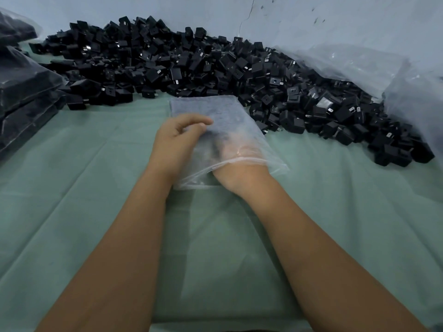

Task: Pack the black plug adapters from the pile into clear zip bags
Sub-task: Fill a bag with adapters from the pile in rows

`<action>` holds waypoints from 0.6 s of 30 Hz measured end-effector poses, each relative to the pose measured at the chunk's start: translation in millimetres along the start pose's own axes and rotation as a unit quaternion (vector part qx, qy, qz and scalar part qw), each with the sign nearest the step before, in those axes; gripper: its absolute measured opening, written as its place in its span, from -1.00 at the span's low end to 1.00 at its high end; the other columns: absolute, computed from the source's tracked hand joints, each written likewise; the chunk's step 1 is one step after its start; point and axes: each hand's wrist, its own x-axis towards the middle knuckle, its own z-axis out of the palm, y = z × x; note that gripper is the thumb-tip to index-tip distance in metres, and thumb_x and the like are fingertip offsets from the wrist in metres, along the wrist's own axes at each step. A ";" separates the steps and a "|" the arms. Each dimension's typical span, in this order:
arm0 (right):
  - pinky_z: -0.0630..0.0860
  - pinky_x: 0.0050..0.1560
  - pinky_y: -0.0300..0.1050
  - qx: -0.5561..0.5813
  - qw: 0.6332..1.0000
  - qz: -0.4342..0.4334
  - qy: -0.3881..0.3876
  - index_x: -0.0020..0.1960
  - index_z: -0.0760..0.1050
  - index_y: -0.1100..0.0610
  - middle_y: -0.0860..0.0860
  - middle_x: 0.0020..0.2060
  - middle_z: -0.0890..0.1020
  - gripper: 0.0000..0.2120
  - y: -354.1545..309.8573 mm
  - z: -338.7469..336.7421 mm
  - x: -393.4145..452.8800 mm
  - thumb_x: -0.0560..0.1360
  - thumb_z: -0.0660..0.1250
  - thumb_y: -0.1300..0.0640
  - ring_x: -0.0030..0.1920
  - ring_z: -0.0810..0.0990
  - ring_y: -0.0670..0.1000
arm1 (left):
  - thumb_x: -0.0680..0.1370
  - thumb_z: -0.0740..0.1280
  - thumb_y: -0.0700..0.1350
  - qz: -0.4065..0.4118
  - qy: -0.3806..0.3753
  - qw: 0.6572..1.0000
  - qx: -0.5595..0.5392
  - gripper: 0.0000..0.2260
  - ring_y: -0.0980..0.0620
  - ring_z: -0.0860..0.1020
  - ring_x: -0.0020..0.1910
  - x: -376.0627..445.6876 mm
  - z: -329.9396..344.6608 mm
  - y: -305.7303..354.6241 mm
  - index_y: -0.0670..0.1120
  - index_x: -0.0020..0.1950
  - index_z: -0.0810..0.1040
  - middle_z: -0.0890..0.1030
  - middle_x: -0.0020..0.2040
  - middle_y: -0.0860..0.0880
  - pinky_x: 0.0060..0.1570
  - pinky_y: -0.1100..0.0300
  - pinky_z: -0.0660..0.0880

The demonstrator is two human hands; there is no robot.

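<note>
1. Nearest the camera, 2 bare forearms reach forward over a worktop (72, 212) covered with a pale green cloth (335, 212) that shows fold creases.
2. The right hand (236, 155) is pushed through the open mouth of a clear zip bag (227, 116), in as far as the wrist. Its grip is blurred through the plastic; the fingers seem curled round something dark, but I cannot tell for sure what it holds.
3. The left hand (178, 140) sits at the bag's left edge. Its grip is curled, thumb and fingers pinching the upper layer of plastic near the middle of the bag.
4. The bag lies flat on the cloth, its mouth toward the person and its closed end pointing at the pile, slanted a little to the left.
5. Just beyond the bag's far end begins the pile of black plug adapters (191, 56). It runs across the worktop from the left back to the right side, with metal prongs showing on many.
6. At the left edge stand stacked clear bags filled with dark items (21, 92), touching the pile's near-left fringe.
7. At the right, a large crumpled clear plastic sheet (359, 65) lies against the pile.
8. Behind everything rises a pale blue wall (311, 17) with a thin crack and some dark marks.
</note>
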 end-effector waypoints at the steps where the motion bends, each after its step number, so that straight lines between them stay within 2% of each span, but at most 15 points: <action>1: 0.42 -0.07 -0.07 -0.046 0.998 -0.030 -0.027 0.04 0.47 0.03 0.01 -0.06 0.55 -0.82 -5.2 -5.0 -7.5 0.58 0.10 0.08 0.00 0.53 0.09 | 0.55 0.30 -0.22 0.025 -0.063 0.997 0.042 -0.74 0.30 0.54 0.09 -0.6 0.9 -2.2 0.12 -0.04 0.66 0.65 0.03 0.20 0.12 0.41 0.41; 3: 0.38 -0.02 -0.08 -0.094 0.986 -0.073 -0.118 0.13 0.48 0.10 0.08 0.09 0.56 -0.75 -13.9 -18.4 -23.0 0.59 0.10 0.05 0.10 0.51 0.11 | 0.57 0.30 -0.19 0.058 -0.146 0.969 0.192 -0.73 0.17 0.46 0.28 1.6 0.8 -9.1 0.13 0.14 0.65 0.61 0.21 0.14 0.34 0.28 0.32; 4: 0.36 -0.06 -0.10 -0.086 0.978 -0.078 -0.173 0.11 0.50 0.11 0.07 0.09 0.56 -0.72 -18.4 -27.8 -29.6 0.58 0.11 0.00 0.08 0.50 0.10 | 0.59 0.31 -0.16 0.063 -0.166 0.947 0.267 -0.74 0.11 0.40 0.35 2.8 -0.6 -12.5 0.11 0.20 0.63 0.58 0.28 0.12 0.41 0.21 0.24; 5: 0.36 -0.12 -0.13 -0.071 0.971 -0.082 -0.212 0.07 0.51 0.11 0.04 0.03 0.57 -0.71 -21.8 -39.3 -35.0 0.57 0.14 -0.05 0.04 0.50 0.07 | 0.60 0.31 -0.12 0.063 -0.181 0.928 0.321 -0.75 0.07 0.34 0.40 3.9 -2.0 -14.5 0.11 0.23 0.62 0.54 0.32 0.14 0.45 0.15 0.18; 7: 0.32 -0.30 -0.18 -0.025 0.965 -0.089 -0.245 -0.15 0.47 0.11 -0.06 -0.23 0.50 -0.72 -27.3 -65.8 -36.1 0.56 0.17 -0.08 -0.16 0.48 -0.02 | 0.57 0.29 0.00 0.063 -0.204 0.904 0.370 -0.74 0.01 0.30 0.42 3.3 -3.2 -14.4 0.12 0.23 0.63 0.52 0.34 0.15 0.44 0.11 0.17; 8: 0.29 -0.36 -0.19 0.012 0.971 -0.077 -0.226 -0.25 0.45 0.10 -0.06 -0.32 0.48 -0.67 -27.7 -79.3 -31.8 0.56 0.18 -0.09 -0.27 0.47 -0.05 | 0.53 0.26 0.04 0.069 -0.206 0.901 0.375 -0.73 -0.03 0.33 0.41 2.2 -2.5 -13.3 0.15 0.17 0.65 0.56 0.29 0.15 0.39 0.12 0.21; 9: 0.30 -0.38 -0.18 0.045 0.982 -0.061 -0.173 -0.31 0.45 0.11 -0.04 -0.38 0.49 -0.63 -24.6 -90.0 -25.4 0.56 0.17 -0.10 -0.33 0.49 -0.05 | 0.54 0.24 0.02 0.077 -0.199 0.904 0.370 -0.77 -0.07 0.36 0.38 1.8 -2.2 -12.7 0.21 0.06 0.67 0.59 0.21 0.18 0.34 0.12 0.24; 10: 0.32 -0.39 -0.15 0.064 0.993 -0.046 -0.092 -0.33 0.45 0.11 -0.02 -0.40 0.52 -0.62 -17.8 -95.8 -17.2 0.55 0.17 -0.09 -0.34 0.51 -0.01 | 0.57 0.28 -0.01 0.084 -0.191 0.908 0.363 -0.80 -0.08 0.38 0.36 1.2 -1.6 -12.5 0.23 -0.02 0.67 0.60 0.15 0.22 0.33 0.11 0.26; 11: 0.36 -0.37 -0.11 0.077 0.997 -0.026 -0.008 -0.32 0.47 0.12 0.00 -0.39 0.54 -0.64 -7.5 -97.5 -8.4 0.55 0.17 -0.06 -0.32 0.53 0.04 | 0.59 0.32 -0.04 0.084 -0.183 0.910 0.363 -0.80 -0.04 0.37 0.38 0.9 -1.4 -13.1 0.26 0.00 0.67 0.59 0.19 0.23 0.38 0.08 0.24; 13: 0.50 -0.17 -0.02 0.133 0.985 0.035 0.101 -0.14 0.55 0.08 0.01 -0.22 0.61 -0.76 20.6 -87.1 9.3 0.54 0.15 0.05 -0.16 0.57 0.08 | 0.59 0.34 -0.02 0.074 -0.174 0.912 0.365 -0.81 0.06 0.32 0.41 1.3 -1.5 -17.3 0.23 0.13 0.64 0.53 0.31 0.23 0.44 0.04 0.18; 14: 0.52 -0.04 0.02 0.159 0.979 0.066 0.107 0.02 0.57 0.06 0.02 -0.08 0.62 -0.77 35.2 -77.6 17.6 0.55 0.14 0.09 -0.07 0.57 0.07 | 0.59 0.34 -0.01 0.073 -0.171 0.913 0.363 -0.81 0.08 0.31 0.40 1.6 -1.4 -18.7 0.23 0.15 0.63 0.51 0.32 0.24 0.45 0.03 0.18; 16: 0.48 0.14 0.04 0.192 0.973 0.113 0.053 0.33 0.46 -0.03 0.06 0.20 0.54 -0.63 62.6 -53.6 29.6 0.56 0.13 0.16 0.12 0.52 0.08 | 0.58 0.35 0.02 0.075 -0.168 0.915 0.359 -0.82 0.09 0.31 0.39 1.4 -1.0 -20.2 0.23 0.14 0.63 0.51 0.31 0.25 0.45 0.02 0.18; 18: 0.35 0.31 0.02 0.183 0.975 0.129 -0.006 0.45 0.31 -0.10 0.05 0.35 0.39 -0.50 80.4 -30.4 32.4 0.55 0.12 0.20 0.29 0.38 0.10 | 0.58 0.34 0.01 0.081 -0.168 0.913 0.362 -0.82 0.10 0.31 0.37 1.9 -1.3 -19.6 0.23 0.14 0.63 0.51 0.31 0.25 0.45 0.03 0.18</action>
